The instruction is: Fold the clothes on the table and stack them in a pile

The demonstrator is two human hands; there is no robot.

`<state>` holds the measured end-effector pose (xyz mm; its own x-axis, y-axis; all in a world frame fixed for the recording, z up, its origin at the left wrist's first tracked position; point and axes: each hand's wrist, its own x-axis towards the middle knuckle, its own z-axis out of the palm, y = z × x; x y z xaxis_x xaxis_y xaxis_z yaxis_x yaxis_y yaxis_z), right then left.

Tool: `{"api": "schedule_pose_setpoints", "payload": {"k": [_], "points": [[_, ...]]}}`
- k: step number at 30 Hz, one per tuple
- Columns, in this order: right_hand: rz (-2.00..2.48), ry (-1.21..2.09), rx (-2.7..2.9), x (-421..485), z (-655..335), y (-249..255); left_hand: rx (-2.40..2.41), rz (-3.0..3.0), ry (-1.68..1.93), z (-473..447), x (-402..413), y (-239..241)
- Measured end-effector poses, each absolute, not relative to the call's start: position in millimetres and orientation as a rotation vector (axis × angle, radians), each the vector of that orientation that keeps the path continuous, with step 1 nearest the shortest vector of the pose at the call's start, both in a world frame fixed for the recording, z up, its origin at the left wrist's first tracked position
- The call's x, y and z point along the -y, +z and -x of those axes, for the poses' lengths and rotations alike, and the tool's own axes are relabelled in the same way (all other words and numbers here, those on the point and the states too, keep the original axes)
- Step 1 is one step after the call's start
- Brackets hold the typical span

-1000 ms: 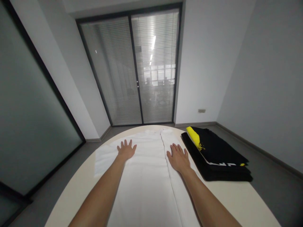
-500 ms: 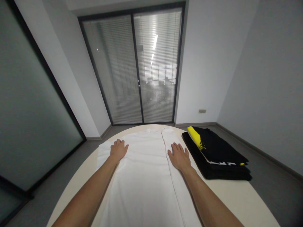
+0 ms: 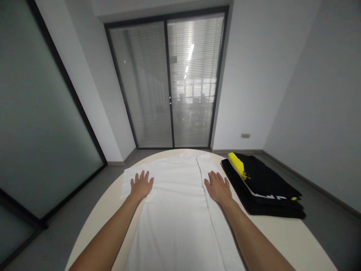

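A white T-shirt (image 3: 175, 203) lies spread on the round table, its right side folded inward in a long strip that runs toward me. My left hand (image 3: 141, 185) rests flat on the shirt's left part near the sleeve, fingers spread. On the folded strip at the right lies my right hand (image 3: 218, 186), palm down with its fingers slightly apart. Neither hand grips the cloth. The shirt's near end runs out of the bottom of the view.
A stack of folded black garments (image 3: 267, 180), the top one with a yellow and white print, sits at the table's right edge. The cream tabletop (image 3: 293, 241) has a curved rim. Beyond it stand a glass door with blinds (image 3: 169, 86) and grey walls.
The left hand's fingers have spread wider and straightened on the cloth. My right hand stays on the folded strip. The whole view has shifted slightly, with things appearing a little further right.
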<state>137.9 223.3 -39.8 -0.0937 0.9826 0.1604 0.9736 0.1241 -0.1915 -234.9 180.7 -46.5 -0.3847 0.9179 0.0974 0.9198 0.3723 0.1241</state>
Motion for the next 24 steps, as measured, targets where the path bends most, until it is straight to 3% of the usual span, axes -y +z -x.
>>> {"api": "schedule_pose_setpoints", "payload": {"k": [7,12,18,24], "points": [[1.922,0.037,2.147,-224,-138,-40,2.708,1.312,-0.397,265,-150,-34],[1.916,0.023,2.157,-223,-138,-40,2.643,1.319,-0.539,292,-133,-25],[1.923,0.013,2.162,-224,-138,-41,2.595,1.284,-0.942,291,-143,-22],[1.936,0.018,2.166,-225,-138,-41,2.364,1.379,-1.279,270,-156,13]]}}
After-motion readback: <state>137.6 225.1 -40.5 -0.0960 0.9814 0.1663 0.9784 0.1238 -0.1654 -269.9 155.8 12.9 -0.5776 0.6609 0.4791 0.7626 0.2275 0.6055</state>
